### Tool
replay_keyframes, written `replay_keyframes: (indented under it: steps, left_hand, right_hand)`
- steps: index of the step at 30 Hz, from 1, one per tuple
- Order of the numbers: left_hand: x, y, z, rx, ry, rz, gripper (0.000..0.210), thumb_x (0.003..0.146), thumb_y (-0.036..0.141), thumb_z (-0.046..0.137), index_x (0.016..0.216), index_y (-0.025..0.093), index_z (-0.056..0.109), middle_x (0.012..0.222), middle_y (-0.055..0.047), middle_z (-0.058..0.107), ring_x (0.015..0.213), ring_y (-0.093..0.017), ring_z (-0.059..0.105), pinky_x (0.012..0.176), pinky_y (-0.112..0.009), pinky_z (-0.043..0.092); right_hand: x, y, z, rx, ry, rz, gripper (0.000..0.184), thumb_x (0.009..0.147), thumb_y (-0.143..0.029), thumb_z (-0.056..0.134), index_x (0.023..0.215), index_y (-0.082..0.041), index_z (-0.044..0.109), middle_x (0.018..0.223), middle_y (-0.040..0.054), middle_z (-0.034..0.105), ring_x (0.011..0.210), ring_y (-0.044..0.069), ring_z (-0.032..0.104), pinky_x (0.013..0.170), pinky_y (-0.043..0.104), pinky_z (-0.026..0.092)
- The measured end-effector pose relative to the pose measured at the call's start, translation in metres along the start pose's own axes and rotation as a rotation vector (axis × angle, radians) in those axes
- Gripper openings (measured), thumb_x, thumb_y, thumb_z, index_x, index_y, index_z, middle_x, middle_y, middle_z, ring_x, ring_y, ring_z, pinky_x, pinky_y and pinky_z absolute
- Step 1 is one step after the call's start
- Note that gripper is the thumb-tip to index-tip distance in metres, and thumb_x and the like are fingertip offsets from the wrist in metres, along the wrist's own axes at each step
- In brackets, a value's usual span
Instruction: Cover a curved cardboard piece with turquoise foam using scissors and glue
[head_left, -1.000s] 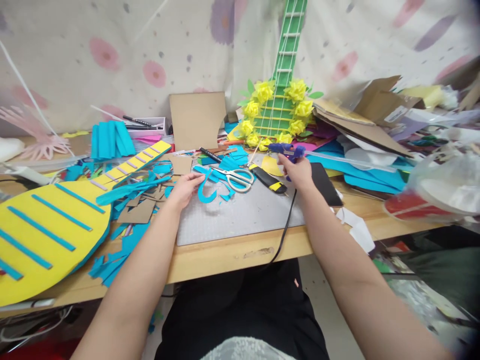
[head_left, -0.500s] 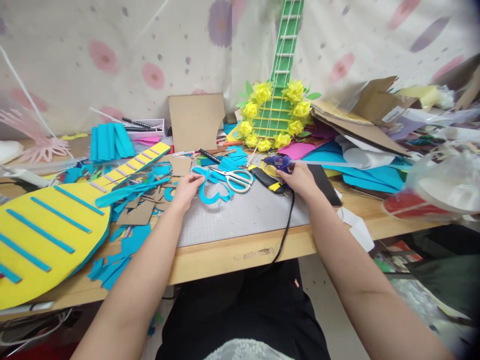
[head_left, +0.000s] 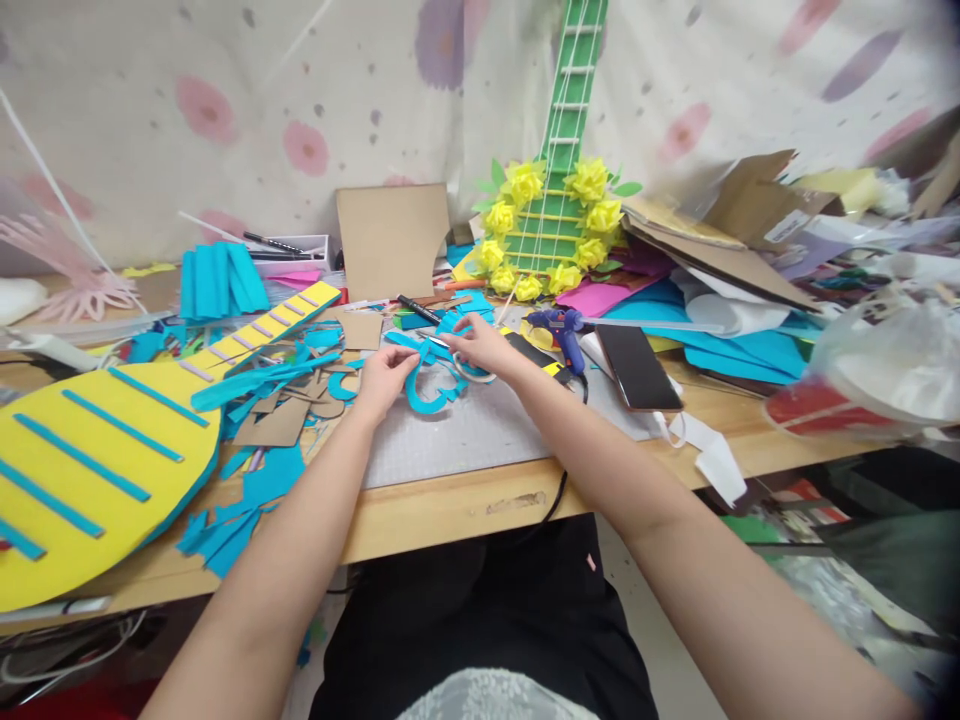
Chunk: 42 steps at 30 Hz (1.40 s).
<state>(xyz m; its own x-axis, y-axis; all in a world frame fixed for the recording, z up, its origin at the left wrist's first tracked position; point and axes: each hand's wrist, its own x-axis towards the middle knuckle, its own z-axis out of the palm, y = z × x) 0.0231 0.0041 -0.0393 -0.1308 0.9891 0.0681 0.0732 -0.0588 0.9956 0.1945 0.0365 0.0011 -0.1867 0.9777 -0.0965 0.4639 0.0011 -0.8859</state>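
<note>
a person's two bare hands meet over a cluttered wooden table [head_left: 457, 510], above a grey cutting mat [head_left: 450, 450]. the left hand [head_left: 381, 382] pinches a curved blue strip [head_left: 427, 405], thumb and forefinger pressed together with no gap showing. the strip bends in a hook shape just right of that hand, over the middle of the mat.

the right hand [head_left: 478, 347] sits close beside it, fingers bunched near the strip's upper part and over a pair of scissors [head_left: 480, 377]; whether they grip the strip, the scissors or nothing cannot be told. only part of the scissors' pale handle shows beneath the hand.

right of the hands, a blue glue gun [head_left: 568, 335] rests beside a dark phone [head_left: 637, 368]. a black-and-yellow cutter [head_left: 531, 348] lies partly behind the right forearm. to the left are blue scraps [head_left: 274, 480] and a yellow guitar shape [head_left: 109, 447] with blue stripes. at the back, a green guitar shape [head_left: 561, 165] stands upright, ringed by yellow flowers [head_left: 602, 215].
</note>
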Motion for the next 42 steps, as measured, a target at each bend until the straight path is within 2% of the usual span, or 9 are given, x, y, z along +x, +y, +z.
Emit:
replay_keyframes:
  steps: [4, 11, 15, 19, 22, 26, 30, 37, 42]
  left_hand:
    - [0.000, -0.001, 0.000, -0.030, -0.025, 0.014, 0.019, 0.061, 0.031, 0.069, 0.072, 0.016, 0.065, 0.064, 0.000, 0.061, 0.059, -0.011, 0.052, 0.057, -0.023, 0.040]
    - [-0.003, 0.006, 0.000, -0.082, -0.013, -0.086, 0.021, 0.058, 0.029, 0.071, 0.072, 0.015, 0.065, 0.063, 0.000, 0.059, 0.052, -0.010, 0.048, 0.048, -0.022, 0.040]
    - [-0.003, 0.008, -0.001, -0.125, -0.018, -0.115, 0.022, 0.057, 0.029, 0.071, 0.072, 0.015, 0.064, 0.063, 0.001, 0.058, 0.050, -0.009, 0.046, 0.046, -0.022, 0.040]
    - [-0.002, 0.007, -0.002, -0.154, -0.004, -0.104, 0.022, 0.058, 0.028, 0.071, 0.074, 0.015, 0.064, 0.063, 0.001, 0.058, 0.051, -0.009, 0.048, 0.046, -0.022, 0.040]
    - [-0.002, 0.006, -0.002, -0.148, -0.002, -0.081, 0.020, 0.059, 0.026, 0.070, 0.074, 0.015, 0.064, 0.065, 0.000, 0.060, 0.054, -0.010, 0.050, 0.050, -0.022, 0.041]
    - [-0.002, 0.008, -0.002, -0.160, -0.003, -0.084, 0.020, 0.057, 0.026, 0.072, 0.072, 0.014, 0.064, 0.069, -0.001, 0.063, 0.056, -0.010, 0.052, 0.052, -0.021, 0.042]
    - [0.000, 0.008, -0.004, -0.204, -0.013, -0.143, 0.026, 0.054, 0.030, 0.075, 0.073, 0.014, 0.065, 0.067, 0.000, 0.062, 0.051, -0.009, 0.050, 0.047, -0.022, 0.042]
    - [0.002, 0.005, -0.005, -0.235, -0.014, -0.154, 0.030, 0.050, 0.032, 0.077, 0.072, 0.014, 0.065, 0.066, -0.001, 0.062, 0.054, -0.010, 0.052, 0.047, -0.022, 0.043]
    - [0.000, 0.008, -0.005, -0.232, -0.016, -0.123, 0.027, 0.051, 0.026, 0.077, 0.074, 0.015, 0.067, 0.072, -0.002, 0.065, 0.062, -0.011, 0.056, 0.056, -0.022, 0.044]
  right_hand:
    - [0.017, -0.004, 0.029, 0.190, -0.084, 0.023, 0.041, 0.068, -0.037, 0.069, 0.080, -0.021, 0.033, 0.057, -0.0048, 0.054, 0.048, 0.009, 0.052, 0.042, 0.020, 0.039]
    - [0.017, 0.008, 0.027, 0.494, -0.197, -0.030, 0.044, 0.063, -0.021, 0.072, 0.079, -0.022, 0.031, 0.055, -0.0111, 0.053, 0.050, 0.009, 0.059, 0.054, 0.026, 0.052]
    - [0.017, 0.014, 0.020, 0.522, -0.263, -0.120, 0.045, 0.062, -0.021, 0.072, 0.080, -0.022, 0.030, 0.058, -0.0104, 0.057, 0.055, 0.010, 0.063, 0.059, 0.027, 0.054]
    - [0.012, 0.011, 0.017, 0.530, -0.328, -0.135, 0.039, 0.069, -0.029, 0.067, 0.082, -0.022, 0.031, 0.066, -0.0061, 0.062, 0.064, 0.011, 0.065, 0.061, 0.028, 0.054]
    - [0.011, 0.005, 0.024, 0.447, -0.265, -0.127, 0.036, 0.072, -0.032, 0.064, 0.082, -0.022, 0.031, 0.061, -0.0067, 0.059, 0.058, 0.011, 0.062, 0.053, 0.025, 0.052]
    - [0.014, 0.003, 0.037, 0.399, -0.185, -0.143, 0.042, 0.067, -0.025, 0.068, 0.084, -0.022, 0.030, 0.053, -0.0122, 0.050, 0.046, 0.008, 0.054, 0.047, 0.021, 0.046]
    - [0.015, 0.006, 0.037, 0.502, -0.263, -0.177, 0.047, 0.063, -0.021, 0.070, 0.089, -0.022, 0.031, 0.053, -0.0147, 0.049, 0.048, 0.008, 0.057, 0.055, 0.023, 0.050]
    - [0.008, 0.006, 0.024, 0.535, -0.380, -0.155, 0.052, 0.059, -0.022, 0.072, 0.091, -0.022, 0.031, 0.062, -0.0109, 0.057, 0.056, 0.009, 0.060, 0.062, 0.027, 0.052]
    - [0.009, 0.000, 0.033, 0.394, -0.268, -0.144, 0.047, 0.062, -0.025, 0.071, 0.088, -0.022, 0.031, 0.056, -0.0119, 0.052, 0.049, 0.008, 0.056, 0.051, 0.023, 0.049]
